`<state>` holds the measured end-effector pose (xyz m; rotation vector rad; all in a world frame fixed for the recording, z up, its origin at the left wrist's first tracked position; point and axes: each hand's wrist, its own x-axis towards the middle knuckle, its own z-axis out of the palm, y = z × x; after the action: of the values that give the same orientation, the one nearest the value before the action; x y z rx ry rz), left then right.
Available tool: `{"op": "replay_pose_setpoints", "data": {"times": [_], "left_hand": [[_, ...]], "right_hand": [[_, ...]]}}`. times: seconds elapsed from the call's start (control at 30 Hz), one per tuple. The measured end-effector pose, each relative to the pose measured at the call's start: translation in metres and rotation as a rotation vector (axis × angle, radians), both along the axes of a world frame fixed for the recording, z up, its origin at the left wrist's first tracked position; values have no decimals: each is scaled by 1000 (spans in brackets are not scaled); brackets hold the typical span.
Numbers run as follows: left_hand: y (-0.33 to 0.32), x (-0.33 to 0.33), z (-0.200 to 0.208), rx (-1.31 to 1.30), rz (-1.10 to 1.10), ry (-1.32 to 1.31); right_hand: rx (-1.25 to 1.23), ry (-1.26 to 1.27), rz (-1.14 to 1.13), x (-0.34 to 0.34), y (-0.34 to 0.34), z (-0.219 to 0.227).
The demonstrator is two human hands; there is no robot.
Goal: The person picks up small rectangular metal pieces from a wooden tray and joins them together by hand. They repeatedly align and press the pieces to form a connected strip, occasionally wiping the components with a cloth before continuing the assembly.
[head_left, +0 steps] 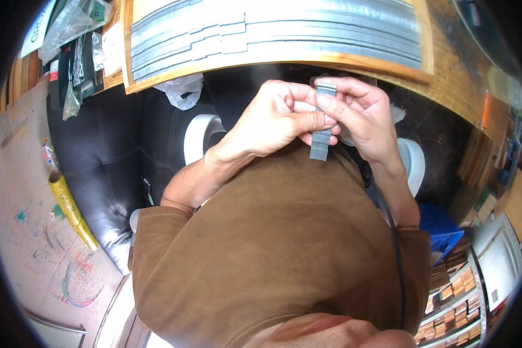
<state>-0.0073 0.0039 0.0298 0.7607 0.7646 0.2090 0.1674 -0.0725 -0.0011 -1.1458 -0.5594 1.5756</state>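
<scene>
We can't see the middle of the strip here — the left hand and right hand cover it! Up top, our view cuts off the tray. The right sleeve hides part of that blue thing — and lower right, the wood pieces are too small for us to count.

The banded strip looks like smooth grey metal. At twelve o'clock, shiny metallic strips line a wooden tray; at nine, black upholstery looks glossy.
</scene>
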Motion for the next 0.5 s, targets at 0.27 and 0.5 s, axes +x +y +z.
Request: {"op": "replay_pose_setpoints", "data": {"times": [0.27, 0.5], "left_hand": [[0, -2, -1, 0, -8, 19], [-1, -3, -2, -7, 1, 6]], "right_hand": [[76, -106, -41, 0, -1, 4], [72, -96, -39, 0, -1, 2]]}}
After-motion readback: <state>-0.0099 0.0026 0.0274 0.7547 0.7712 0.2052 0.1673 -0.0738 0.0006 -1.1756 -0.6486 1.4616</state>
